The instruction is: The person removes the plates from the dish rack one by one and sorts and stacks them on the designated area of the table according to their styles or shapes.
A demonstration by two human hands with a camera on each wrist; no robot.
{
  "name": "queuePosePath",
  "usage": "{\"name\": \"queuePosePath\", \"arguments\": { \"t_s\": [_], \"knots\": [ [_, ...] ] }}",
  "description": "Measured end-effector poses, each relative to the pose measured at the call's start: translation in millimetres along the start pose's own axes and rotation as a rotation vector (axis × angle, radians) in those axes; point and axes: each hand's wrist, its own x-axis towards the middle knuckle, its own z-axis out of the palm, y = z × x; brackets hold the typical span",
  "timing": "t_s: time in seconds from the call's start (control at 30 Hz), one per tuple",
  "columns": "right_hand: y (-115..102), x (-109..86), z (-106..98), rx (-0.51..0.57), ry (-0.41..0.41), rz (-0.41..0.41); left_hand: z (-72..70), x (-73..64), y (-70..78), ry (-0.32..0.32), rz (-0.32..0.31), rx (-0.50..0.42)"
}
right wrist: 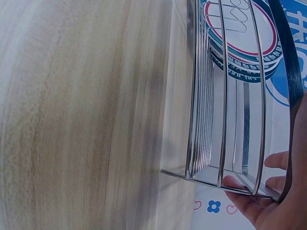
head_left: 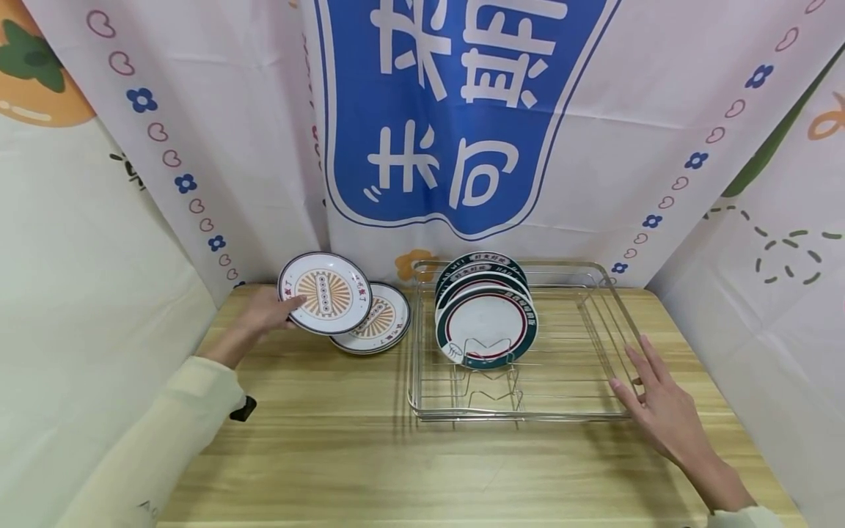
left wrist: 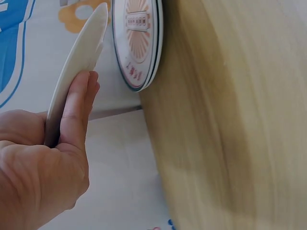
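One plate [head_left: 325,293] in left fingers [left wrist: 76,108]

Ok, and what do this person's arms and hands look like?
The left sleeve and right sleeve are pale cream. Small dark lettering marks the left one, and a black piece juts out beside it. The left hand and right hand wear no gloves.

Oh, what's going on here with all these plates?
A person's left hand holds a round white plate with an orange sunburst, apart from stacked matching plates on a wooden table. The right hand rests on the right end of a silver wire rack, where round green-rimmed white plates stand in a row.
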Motion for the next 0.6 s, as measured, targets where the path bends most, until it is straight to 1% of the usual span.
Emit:
{"name": "queuePosePath", "arguments": {
  "t_s": [0.3,0.47,0.6],
  "knots": [
    [0.0,0.9,-0.4,-0.005,-0.007,0.003,18.4,10.7,-16.5,-0.050,-0.063,-0.105],
    [-0.3,0.2,0.5,-0.003,-0.005,0.004,25.9,13.0,-21.2,-0.059,-0.065,-0.197],
    [-0.5,0.2,-0.2,-0.006,-0.003,0.004,26.8,14.3,-21.7,-0.070,-0.068,-0.227]
  ]
}}
